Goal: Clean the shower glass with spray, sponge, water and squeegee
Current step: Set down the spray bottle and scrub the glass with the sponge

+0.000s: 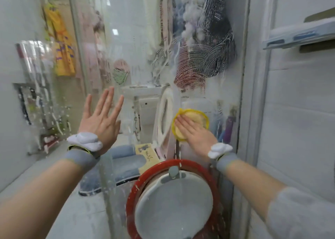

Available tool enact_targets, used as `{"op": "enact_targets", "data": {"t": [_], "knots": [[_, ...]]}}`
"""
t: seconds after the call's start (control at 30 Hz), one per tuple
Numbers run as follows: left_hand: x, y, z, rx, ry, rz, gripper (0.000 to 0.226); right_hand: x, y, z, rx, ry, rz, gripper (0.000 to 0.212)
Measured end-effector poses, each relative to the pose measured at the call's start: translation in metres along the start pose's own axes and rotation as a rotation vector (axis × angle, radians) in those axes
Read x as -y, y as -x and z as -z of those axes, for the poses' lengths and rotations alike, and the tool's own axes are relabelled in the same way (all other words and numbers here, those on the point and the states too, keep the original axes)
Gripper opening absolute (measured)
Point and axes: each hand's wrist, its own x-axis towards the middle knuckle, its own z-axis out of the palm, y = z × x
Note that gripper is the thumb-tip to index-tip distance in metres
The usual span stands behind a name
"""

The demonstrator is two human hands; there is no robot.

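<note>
The round yellow sponge (196, 118) lies flat against the clear shower glass pane (137, 39), low on its right part, close to the pale vertical frame strip (243, 75) at the pane's edge. The right hand (194, 132) presses it to the glass with straight fingers laid over its lower left half; the upper right of the sponge shows bare. Above the sponge the glass carries thick white foam (192, 12) and curved scrub streaks (204, 61), with runs of suds trailing down toward the middle. Droplets and thin streaks mark the lower left of the pane.

The left hand (101, 119) is raised well apart from the sponge, to its left, fingers spread and straight, palm toward the glass, holding nothing; whether it touches the pane cannot be told. Both wrists wear grey bands with white padded pieces (85, 141).

Below the hands, a round red basin (134, 189) holds a grey-white lidded tub (174, 206). Through the glass show a yellow garment (61, 45) hanging at the left, a white washbasin (141, 90), and a blue mat (125, 164) on the floor. A white tiled wall (299, 130) stands at the right.
</note>
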Motion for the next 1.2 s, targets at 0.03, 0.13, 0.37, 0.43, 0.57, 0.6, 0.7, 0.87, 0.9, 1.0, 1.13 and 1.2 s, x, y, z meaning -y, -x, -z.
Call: {"op": "enact_targets", "data": {"t": [0.03, 0.13, 0.37, 0.43, 0.57, 0.6, 0.7, 0.87, 0.9, 1.0, 1.13, 1.2], "knots": [[0.005, 0.003, -0.001, -0.019, 0.004, 0.028, 0.076, -0.002, -0.028, 0.007, -0.072, 0.031, -0.097, 0.074], [0.005, 0.011, -0.005, -0.049, 0.053, 0.13, 0.075, 0.024, -0.103, 0.016, -0.246, 0.013, -0.218, 0.078], [0.016, 0.037, -0.021, -0.053, 0.042, 0.09, 0.074, 0.059, -0.026, -0.015, 0.012, 0.038, 0.299, 0.065], [0.017, 0.036, -0.022, -0.064, 0.032, 0.075, 0.073, 0.039, -0.048, -0.002, -0.071, 0.1, 0.246, 0.066], [0.012, 0.041, -0.024, -0.065, 0.065, 0.104, 0.071, 0.057, -0.126, 0.014, -0.265, -0.002, -0.068, 0.064], [0.012, 0.045, -0.024, -0.063, 0.069, 0.099, 0.07, 0.071, -0.132, 0.01, -0.282, -0.04, -0.058, 0.063], [0.015, 0.062, -0.023, -0.023, 0.071, 0.073, 0.069, 0.105, -0.091, -0.019, -0.217, -0.074, 0.096, 0.068], [0.015, 0.076, -0.011, 0.122, 0.062, 0.092, 0.071, 0.094, 0.01, -0.045, 0.151, 0.046, 0.408, 0.101], [0.013, 0.075, -0.008, 0.162, 0.073, 0.111, 0.073, 0.085, 0.007, -0.041, 0.142, 0.057, 0.377, 0.108], [0.005, 0.077, -0.005, 0.277, 0.098, 0.154, 0.077, 0.075, -0.03, -0.02, -0.045, -0.077, 0.197, 0.071], [-0.003, 0.094, -0.008, 0.36, 0.137, 0.174, 0.076, 0.097, -0.052, -0.017, -0.15, -0.153, 0.07, 0.055], [-0.013, 0.114, -0.017, 0.355, 0.161, 0.175, 0.076, 0.118, -0.04, -0.039, -0.142, -0.14, 0.111, 0.056]]}}
